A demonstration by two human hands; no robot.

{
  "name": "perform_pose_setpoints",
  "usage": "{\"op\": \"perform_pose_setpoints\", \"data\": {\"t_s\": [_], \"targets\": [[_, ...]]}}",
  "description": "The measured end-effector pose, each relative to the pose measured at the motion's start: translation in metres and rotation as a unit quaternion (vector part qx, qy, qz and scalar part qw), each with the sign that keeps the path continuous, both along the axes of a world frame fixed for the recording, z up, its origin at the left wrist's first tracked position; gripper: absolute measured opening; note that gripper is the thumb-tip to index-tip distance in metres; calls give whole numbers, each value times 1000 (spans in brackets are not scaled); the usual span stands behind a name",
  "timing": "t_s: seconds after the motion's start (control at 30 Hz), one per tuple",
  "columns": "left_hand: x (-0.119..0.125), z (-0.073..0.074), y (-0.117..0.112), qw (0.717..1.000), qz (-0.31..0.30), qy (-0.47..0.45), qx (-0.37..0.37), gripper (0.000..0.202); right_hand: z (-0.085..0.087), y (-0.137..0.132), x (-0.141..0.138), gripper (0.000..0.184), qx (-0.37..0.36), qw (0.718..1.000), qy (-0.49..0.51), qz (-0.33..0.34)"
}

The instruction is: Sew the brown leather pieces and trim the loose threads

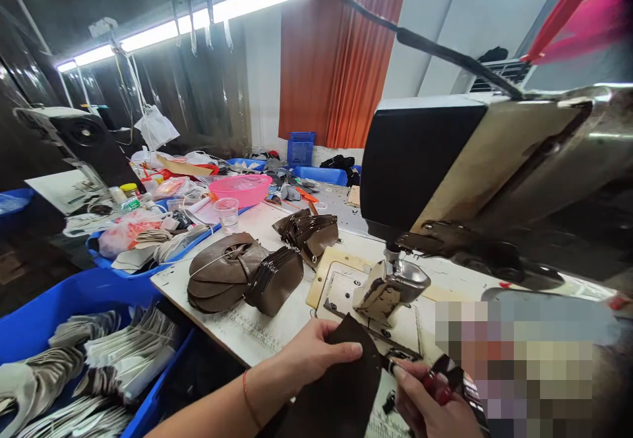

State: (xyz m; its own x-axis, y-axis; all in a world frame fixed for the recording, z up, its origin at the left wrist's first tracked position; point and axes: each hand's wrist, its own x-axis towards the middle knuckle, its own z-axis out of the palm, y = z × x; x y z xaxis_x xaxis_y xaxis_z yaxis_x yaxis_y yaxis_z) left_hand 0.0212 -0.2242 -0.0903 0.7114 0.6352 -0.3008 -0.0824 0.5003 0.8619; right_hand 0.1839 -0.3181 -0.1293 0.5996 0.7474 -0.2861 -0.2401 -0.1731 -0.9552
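Observation:
My left hand (pixel 326 352) pinches a dark brown leather piece (pixel 341 385) between thumb and fingers, near its upper edge. The piece hangs at the front of the table, below the sewing machine's work post (pixel 390 286). At the leather's right edge, my right hand (pixel 430 398) is closed around a small red-handled tool (pixel 442 388). Fingers partly cover this tool, so its exact kind is unclear. Beyond the left hand lie a tied bundle of brown leather pieces (pixel 217 280), a fanned stack of smaller pieces (pixel 279 280) and another brown stack (pixel 311 230).
The sewing machine head (pixel 425 161) overhangs the right side. A blue bin (pixel 44 299) with bundled pale pieces stands at the lower left. Farther back are a clear plastic cup (pixel 227 214), a pink basin (pixel 242 189) and a second machine (pixel 84 134). A pixelated patch covers the lower right.

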Motion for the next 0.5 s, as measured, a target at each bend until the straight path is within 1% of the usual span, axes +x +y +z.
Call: {"op": "perform_pose_setpoints", "data": {"t_s": [0.1, 0.2, 0.3, 0.5], "targets": [[3, 2, -9, 1000, 14, 8, -14, 45, 2, 0, -1, 44, -3, 1000, 18, -4], [5, 5, -11, 1000, 20, 0, -7, 38, 1, -1, -1, 45, -9, 1000, -13, 15], [8, 7, -10, 999, 38, 2, 0, 32, 5, -1, -2, 46, -18, 999, -28, 28], [7, 13, -9, 998, 47, 24, -34, 36, 18, 0, -8, 45, -9, 999, 5, 32]]}}
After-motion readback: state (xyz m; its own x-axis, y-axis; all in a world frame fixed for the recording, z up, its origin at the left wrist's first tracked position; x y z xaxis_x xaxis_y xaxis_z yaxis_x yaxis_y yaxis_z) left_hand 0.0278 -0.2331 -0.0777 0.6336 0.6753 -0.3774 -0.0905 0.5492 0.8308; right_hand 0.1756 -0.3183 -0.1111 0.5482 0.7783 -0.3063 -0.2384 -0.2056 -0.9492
